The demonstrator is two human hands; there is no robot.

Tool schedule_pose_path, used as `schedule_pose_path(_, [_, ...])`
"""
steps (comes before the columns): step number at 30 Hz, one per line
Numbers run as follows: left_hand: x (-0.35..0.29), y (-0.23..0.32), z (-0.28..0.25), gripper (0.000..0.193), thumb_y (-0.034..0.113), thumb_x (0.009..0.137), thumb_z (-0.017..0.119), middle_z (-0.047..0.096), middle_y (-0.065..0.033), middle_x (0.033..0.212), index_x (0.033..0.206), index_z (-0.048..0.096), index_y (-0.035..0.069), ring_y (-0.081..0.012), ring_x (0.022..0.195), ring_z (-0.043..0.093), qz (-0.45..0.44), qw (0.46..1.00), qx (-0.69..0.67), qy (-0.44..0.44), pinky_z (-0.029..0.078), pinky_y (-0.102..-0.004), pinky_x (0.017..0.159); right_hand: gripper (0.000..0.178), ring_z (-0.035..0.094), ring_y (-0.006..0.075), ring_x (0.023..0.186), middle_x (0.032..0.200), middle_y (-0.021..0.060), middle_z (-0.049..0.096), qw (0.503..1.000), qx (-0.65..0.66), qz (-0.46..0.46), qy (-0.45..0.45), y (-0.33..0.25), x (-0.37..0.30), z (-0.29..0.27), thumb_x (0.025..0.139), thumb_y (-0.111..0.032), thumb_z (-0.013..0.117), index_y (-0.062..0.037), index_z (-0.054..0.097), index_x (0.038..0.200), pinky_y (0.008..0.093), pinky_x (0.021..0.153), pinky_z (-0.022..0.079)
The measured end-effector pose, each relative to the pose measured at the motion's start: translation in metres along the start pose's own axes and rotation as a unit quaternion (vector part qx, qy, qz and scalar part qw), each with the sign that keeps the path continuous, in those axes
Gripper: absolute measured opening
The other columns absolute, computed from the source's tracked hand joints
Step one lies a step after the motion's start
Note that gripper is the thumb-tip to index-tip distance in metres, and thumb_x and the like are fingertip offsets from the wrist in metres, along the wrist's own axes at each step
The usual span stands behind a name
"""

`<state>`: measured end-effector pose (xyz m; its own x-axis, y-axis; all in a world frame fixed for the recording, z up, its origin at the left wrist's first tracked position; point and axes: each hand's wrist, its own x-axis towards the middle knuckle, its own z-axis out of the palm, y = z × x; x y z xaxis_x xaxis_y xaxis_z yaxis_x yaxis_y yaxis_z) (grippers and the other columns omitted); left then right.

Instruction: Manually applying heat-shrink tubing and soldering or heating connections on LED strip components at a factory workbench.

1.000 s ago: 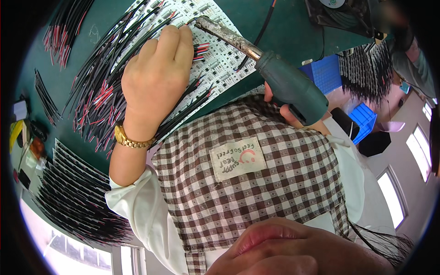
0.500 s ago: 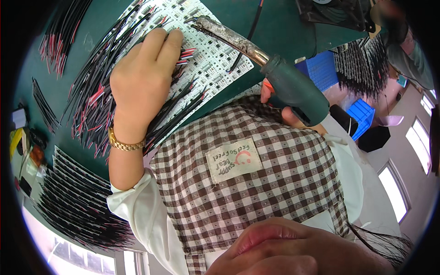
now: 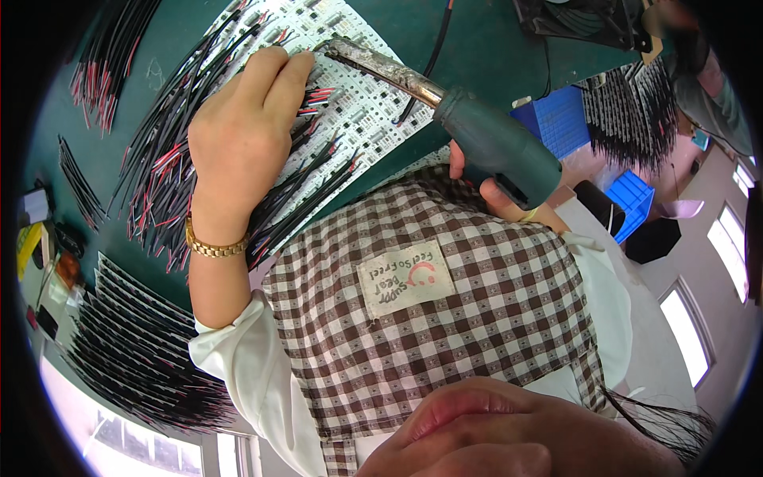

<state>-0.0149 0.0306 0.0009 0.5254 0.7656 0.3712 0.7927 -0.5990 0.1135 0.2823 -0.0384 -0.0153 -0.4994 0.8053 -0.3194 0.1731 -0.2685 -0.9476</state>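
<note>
My left hand (image 3: 242, 135), with a gold watch at the wrist, lies over a white circuit board panel (image 3: 373, 107). Its fingers are bent and pressed together at the wire ends, pinching a thin wire; the fingertips are partly hidden. Many black and red wires (image 3: 155, 179) trail from the panel under and left of this hand. My right hand (image 3: 501, 200) is wrapped round the dark green handle of a soldering iron (image 3: 501, 147), which covers most of that hand. The iron's scorched metal tip touches or nearly touches the board just right of my left fingertips.
Wire bundles (image 3: 111, 63) lie on the green table mat (image 3: 445, 151) at the far left, with a smaller bundle (image 3: 79, 183) nearer. Stacked wired boards (image 3: 143, 350) stand at lower left. A black fan (image 3: 580, 24), blue bins (image 3: 556, 123) and more wired boards (image 3: 632, 111) are at right.
The soldering iron has shifted left and slightly down, bringing its tip closer to my left fingertips. My left hand has barely moved.
</note>
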Motion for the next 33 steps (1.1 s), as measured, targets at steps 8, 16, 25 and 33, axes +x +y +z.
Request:
schedule_pose_path(8, [-0.002,0.005,-0.01,0.028,0.008,0.071,0.059,0.059,0.0005,0.089,0.099,0.066,0.01,-0.0145,0.058,0.056,0.016,1.0,0.024,0.003,0.046,-0.0256,0.051,0.081,0.049,0.013,0.076,0.084,0.0051,0.053,0.999,0.012,-0.048,0.02,-0.009,-0.003,0.005,0.077,-0.064,0.062,0.0026,0.047,0.121,0.0267,0.068,0.039])
schedule_pose_path(16, [-0.001,0.008,-0.019,0.029,0.006,0.071,0.06,0.06,0.0011,0.091,0.099,0.066,0.012,-0.0147,0.059,0.058,0.017,1.0,0.025,0.002,0.046,-0.0254,0.052,0.021,0.064,0.02,0.072,0.083,0.0093,0.065,0.985,-0.007,-0.17,0.034,0.006,-0.013,0.001,0.082,-0.018,0.065,-0.0018,0.063,0.095,0.0298,0.063,0.051])
schedule_pose_path(25, [0.003,0.002,-0.014,0.037,-0.004,0.067,0.058,0.062,0.0022,0.092,0.098,0.067,0.014,-0.0172,0.067,0.062,-0.003,0.998,-0.05,-0.028,0.049,-0.027,0.055,0.077,0.049,0.0134,0.077,0.087,0.0046,0.053,0.998,0.023,-0.048,0.033,0.008,-0.015,0.005,0.079,-0.06,0.062,0.0004,0.047,0.123,0.0282,0.069,0.039])
schedule_pose_path(33, [-0.003,-0.007,-0.006,0.034,-0.003,0.069,0.057,0.062,0.0019,0.092,0.097,0.067,0.013,-0.0171,0.067,0.062,0.005,0.998,-0.052,-0.023,0.049,-0.0267,0.055,0.073,0.048,0.0134,0.078,0.087,0.0044,0.052,0.997,-0.002,-0.072,-0.01,0.017,-0.002,0.005,0.078,-0.061,0.063,0.0006,0.051,0.115,0.0274,0.07,0.038])
